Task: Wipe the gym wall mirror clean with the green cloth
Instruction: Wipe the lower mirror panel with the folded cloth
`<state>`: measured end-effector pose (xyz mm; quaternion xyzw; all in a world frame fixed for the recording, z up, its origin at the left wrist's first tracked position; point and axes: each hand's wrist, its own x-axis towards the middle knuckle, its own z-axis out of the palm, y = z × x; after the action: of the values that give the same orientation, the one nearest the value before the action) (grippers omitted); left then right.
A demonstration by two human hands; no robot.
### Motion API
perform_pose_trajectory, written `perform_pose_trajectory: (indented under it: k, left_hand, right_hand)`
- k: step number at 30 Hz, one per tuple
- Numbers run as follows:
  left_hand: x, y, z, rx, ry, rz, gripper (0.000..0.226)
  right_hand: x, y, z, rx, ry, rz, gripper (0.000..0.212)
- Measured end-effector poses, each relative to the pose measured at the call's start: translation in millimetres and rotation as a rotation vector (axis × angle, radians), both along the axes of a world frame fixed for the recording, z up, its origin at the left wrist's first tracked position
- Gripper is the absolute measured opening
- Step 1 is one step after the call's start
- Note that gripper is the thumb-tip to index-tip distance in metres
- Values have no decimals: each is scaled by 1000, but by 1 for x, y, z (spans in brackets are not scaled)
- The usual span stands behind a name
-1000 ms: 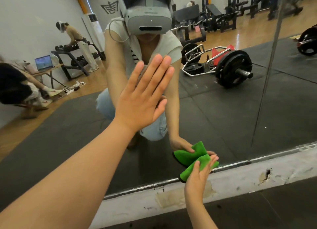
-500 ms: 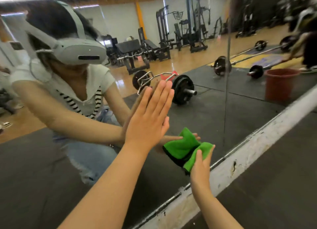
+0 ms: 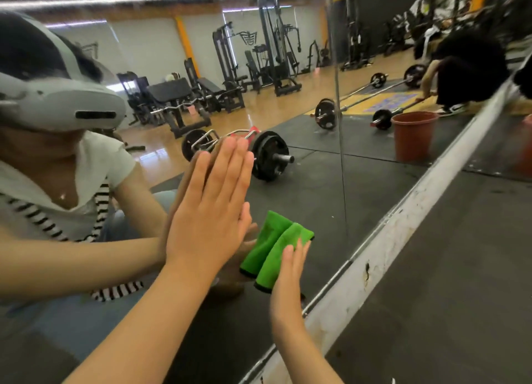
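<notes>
Green, nubby microfibre with a dark hem: the green cloth (image 3: pixel 272 265) is folded into a thick pad and lies flat against the mirror (image 3: pixel 302 188), low down, just above its bottom edge. The right hand (image 3: pixel 288 286) presses it there with straight, close-set fingers; the thumb is hidden, so it may be hooked on the fold. The left hand (image 3: pixel 207 225) is planted on the glass just beside the cloth, palm flat, fingers straight and together. Below runs a white ledge (image 3: pixel 403 239), its paint chipped and scuffed, meeting a matte black floor mat (image 3: pixel 446 283). A thin vertical seam (image 3: pixel 342 182) splits the glass to the right of the cloth, with bare glass between them.
</notes>
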<state>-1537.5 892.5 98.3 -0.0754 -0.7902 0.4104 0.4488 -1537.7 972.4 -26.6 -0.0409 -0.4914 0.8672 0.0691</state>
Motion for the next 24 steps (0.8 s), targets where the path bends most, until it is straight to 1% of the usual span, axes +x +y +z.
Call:
perform_pose_trajectory:
  k: [2,4,5,7,9,11,13,15,18,21,23,24]
  left_hand:
    - [1,0,0,5,-2,-6,74]
    - [3,2,0,18,-15,-7,74]
    - [3,3,0,17,-17,0,74]
    - [2,3,0,0,-19,7,73]
    - [3,3,1,-10,-17,4,72]
    - [4,2,1,-20,-3,11,73]
    - [4,3,1,-22,-5,10,73]
    - [4,3,1,-22,-10,8,74]
    - [4,2,0,-17,-8,9,72]
    - [3,3,1,2,-10,-7,69]
    - [3,3,1,26,-21,-19,68]
    - [3,3,1,38,-26,-24,68]
  right_hand:
    - [-1,-5,-3,-30,16,-12,47]
    - [-10,-11,-11,0,-1,-72,59]
    - [-15,-14,-16,42,-7,-100,60]
    - [-22,-19,-25,167,15,-162,49]
    - [-28,-19,-35,288,78,-218,46]
    - [-34,-13,-49,329,93,-260,52]
    - [-41,-6,-74,350,47,-305,55]
    - [-44,-1,-101,388,-19,-350,64]
    - [-42,-4,-116,292,-128,-344,92]
    - [-43,-14,-98,212,-223,-355,93]
    - [-42,-17,-93,229,-192,-362,93]
    - [-41,-18,-97,236,-162,-364,89]
